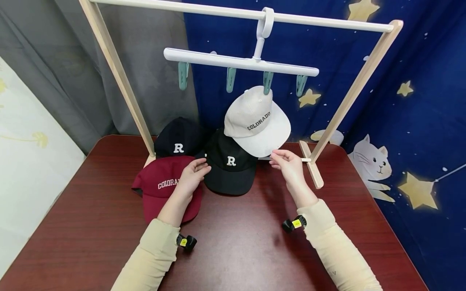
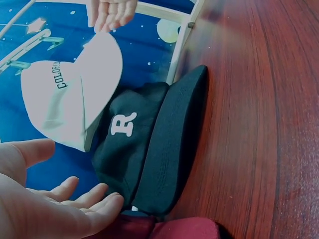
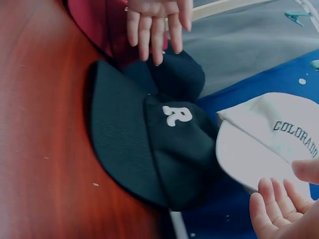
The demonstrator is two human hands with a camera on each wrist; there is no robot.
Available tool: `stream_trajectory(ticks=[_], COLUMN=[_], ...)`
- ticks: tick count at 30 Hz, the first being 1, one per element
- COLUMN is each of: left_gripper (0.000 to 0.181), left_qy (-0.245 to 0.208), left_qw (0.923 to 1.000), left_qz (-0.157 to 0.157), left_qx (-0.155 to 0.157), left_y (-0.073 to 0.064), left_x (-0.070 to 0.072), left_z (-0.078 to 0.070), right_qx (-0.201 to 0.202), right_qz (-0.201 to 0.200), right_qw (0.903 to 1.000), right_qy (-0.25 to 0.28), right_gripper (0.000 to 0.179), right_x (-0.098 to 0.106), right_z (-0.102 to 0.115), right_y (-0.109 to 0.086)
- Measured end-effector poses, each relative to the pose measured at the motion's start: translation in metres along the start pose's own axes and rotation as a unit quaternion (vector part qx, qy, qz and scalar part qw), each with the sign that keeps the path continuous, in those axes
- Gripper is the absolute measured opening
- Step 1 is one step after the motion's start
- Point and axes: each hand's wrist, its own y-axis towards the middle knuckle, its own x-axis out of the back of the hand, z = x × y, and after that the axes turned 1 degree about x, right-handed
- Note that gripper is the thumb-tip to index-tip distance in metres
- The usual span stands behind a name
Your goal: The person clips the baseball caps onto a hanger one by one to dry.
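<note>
A white cap [image 1: 251, 117] lettered COLORADO hangs tilted from a green clip [image 1: 267, 83] on the white hanger [image 1: 240, 61]. My right hand [image 1: 287, 165] is at the lower edge of its brim, thumb and fingers apart in the right wrist view. Below the white cap, a black cap [image 1: 230, 178] with a white R sits on the table. My left hand [image 1: 191, 178] is relaxed above a dark red cap [image 1: 151, 178], partly covering its lettering, fingertips near the black cap's left side. Behind these is a dark navy cap [image 1: 174, 135], also marked R.
The hanger hooks over the white rail [image 1: 327, 23] of a wooden stand [image 1: 120, 76]. Other green clips [image 1: 183, 76] hang from it without caps. The stand's right foot [image 1: 312, 169] rests on the reddish-brown table [image 1: 233, 246]. Grey and blue curtains [image 1: 411, 52] hang behind.
</note>
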Motion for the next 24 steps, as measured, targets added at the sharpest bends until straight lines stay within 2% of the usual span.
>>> stream_trajectory(ticks=[12, 24], left_gripper=[0.058, 0.062], left_qy=[-0.004, 0.016], left_qw=[0.9995, 0.9994], left_qz=[0.025, 0.023], left_qx=[0.019, 0.020], left_y=[0.002, 0.005], left_x=[-0.002, -0.009], left_z=[0.002, 0.006], right_qx=[-0.070, -0.145], right_qz=[-0.027, -0.014], right_qw=[0.9972, 0.9889], right_qy=[0.005, -0.029], right_gripper=[0.028, 0.042], right_x=[-0.011, -0.021], right_z=[-0.030, -0.054], right_y=[-0.009, -0.016])
